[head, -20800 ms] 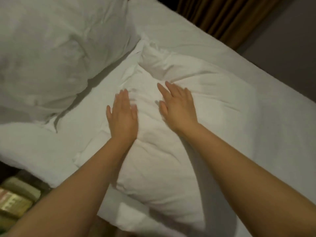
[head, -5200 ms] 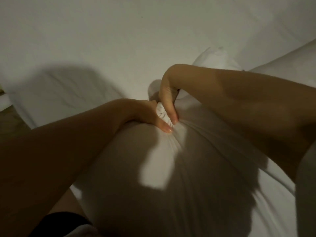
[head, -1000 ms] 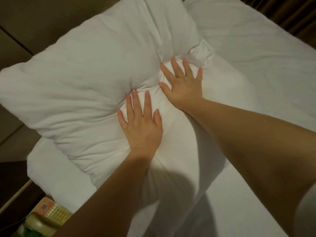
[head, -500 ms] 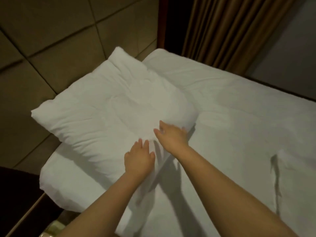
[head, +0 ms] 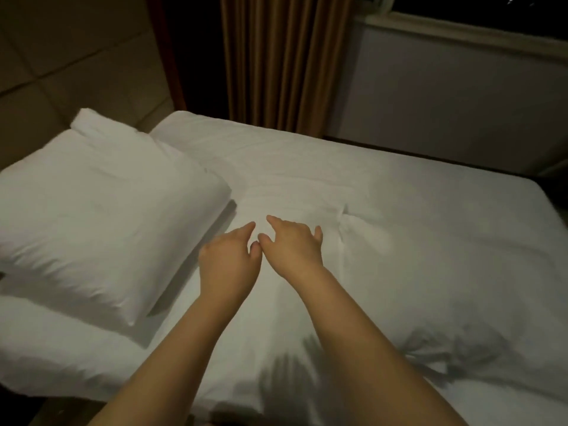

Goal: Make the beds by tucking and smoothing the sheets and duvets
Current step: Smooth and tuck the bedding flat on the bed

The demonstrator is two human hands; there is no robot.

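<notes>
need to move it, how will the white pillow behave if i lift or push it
The pillow looks plump, so probably light for its size. Soft creases suggest it would sag, not stay stiff. Lying flat on the sheet, it likely slides rather than rolls.

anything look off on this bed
Yes. The duvet is not smooth: a puckered ridge stands up just right of the right hand, and rumpled folds lie near the front right edge. The pillow lies neat.

One pillow [head: 101, 216] is counted, one bed [head: 430, 229], one curtain [head: 282, 56] and one padded headboard [head: 76, 66]. Two hands are counted: left hand [head: 227, 265], right hand [head: 292, 247].
</notes>
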